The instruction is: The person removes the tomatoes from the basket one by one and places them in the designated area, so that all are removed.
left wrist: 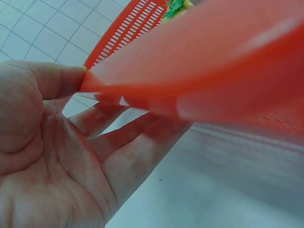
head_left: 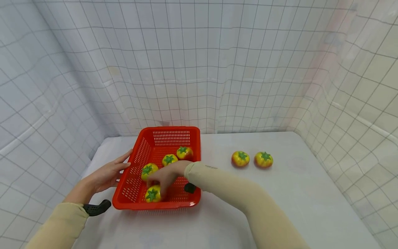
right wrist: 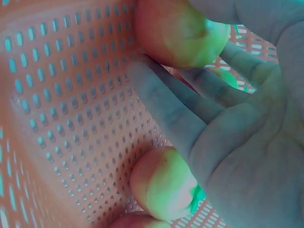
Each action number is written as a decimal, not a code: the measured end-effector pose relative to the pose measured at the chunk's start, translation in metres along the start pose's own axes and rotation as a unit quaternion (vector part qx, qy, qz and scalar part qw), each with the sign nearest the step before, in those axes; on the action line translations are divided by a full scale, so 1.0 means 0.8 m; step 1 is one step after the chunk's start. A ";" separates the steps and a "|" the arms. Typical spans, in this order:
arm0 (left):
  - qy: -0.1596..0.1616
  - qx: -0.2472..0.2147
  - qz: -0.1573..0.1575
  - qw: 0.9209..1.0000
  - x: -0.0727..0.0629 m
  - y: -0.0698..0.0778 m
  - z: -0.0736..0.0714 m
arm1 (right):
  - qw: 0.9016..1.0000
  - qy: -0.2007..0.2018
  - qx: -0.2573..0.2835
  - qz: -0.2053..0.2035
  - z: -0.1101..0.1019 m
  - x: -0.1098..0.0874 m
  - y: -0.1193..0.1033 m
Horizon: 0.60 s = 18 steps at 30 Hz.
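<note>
A red perforated plastic basket point(head_left: 198, 143) stands on the white table, left of centre. My left hand point(head_left: 107, 175) grips its left rim, thumb on top and fingers beneath, as the left wrist view shows. Inside the basket, my right hand point(head_left: 168, 175) holds a yellow-red persimmon point(head_left: 152, 194) with a green leafy top, near the front wall. Thumb and fingers lie on either side of this persimmon point(right wrist: 173, 35) in the right wrist view. Further persimmons lie behind it: one at the left point(head_left: 149, 171), one in the middle point(head_left: 169, 159) and one at the back right point(head_left: 184, 152).
Two more persimmons, one nearer point(head_left: 240, 158) and one further right point(head_left: 263, 159), sit on the white table point(head_left: 280, 193) right of the basket. White sheeting with a dark grid point(head_left: 208, 69) encloses the table at the back and both sides.
</note>
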<state>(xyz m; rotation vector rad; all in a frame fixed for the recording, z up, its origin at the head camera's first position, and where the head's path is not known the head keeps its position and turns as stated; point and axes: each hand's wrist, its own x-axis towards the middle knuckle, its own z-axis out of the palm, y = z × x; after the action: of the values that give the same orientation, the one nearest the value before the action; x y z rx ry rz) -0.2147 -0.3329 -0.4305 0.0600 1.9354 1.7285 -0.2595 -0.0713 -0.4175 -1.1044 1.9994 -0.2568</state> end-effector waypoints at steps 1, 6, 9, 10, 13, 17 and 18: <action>0.002 0.000 0.000 1.000 -0.001 0.000 0.000 | 1.000 -0.004 0.001 0.005 0.000 -0.001 0.000; 0.004 -0.003 -0.002 1.000 0.000 -0.002 0.002 | 0.999 -0.020 0.010 0.027 0.001 -0.006 0.003; 0.005 -0.002 -0.003 1.000 0.001 -0.003 0.002 | 0.999 -0.021 0.013 0.031 0.001 -0.008 0.003; 0.005 -0.001 -0.002 1.000 0.001 -0.004 0.001 | 0.999 -0.020 0.014 0.033 0.001 -0.008 0.003; 0.005 -0.001 -0.001 1.000 0.001 -0.004 0.000 | 0.999 -0.023 0.013 0.040 0.000 -0.009 0.004; 0.007 -0.003 -0.005 1.000 0.000 -0.004 0.000 | 0.998 -0.031 0.012 0.048 0.000 -0.010 0.004; 0.005 -0.001 -0.004 1.000 -0.001 -0.004 0.001 | 0.998 -0.032 0.013 0.049 0.000 -0.010 0.004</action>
<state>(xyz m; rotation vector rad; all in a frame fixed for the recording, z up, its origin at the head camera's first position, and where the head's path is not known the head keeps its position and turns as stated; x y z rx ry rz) -0.2132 -0.3332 -0.4331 0.0440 1.9382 1.7295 -0.2592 -0.0629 -0.4150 -0.9833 1.9817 -0.1927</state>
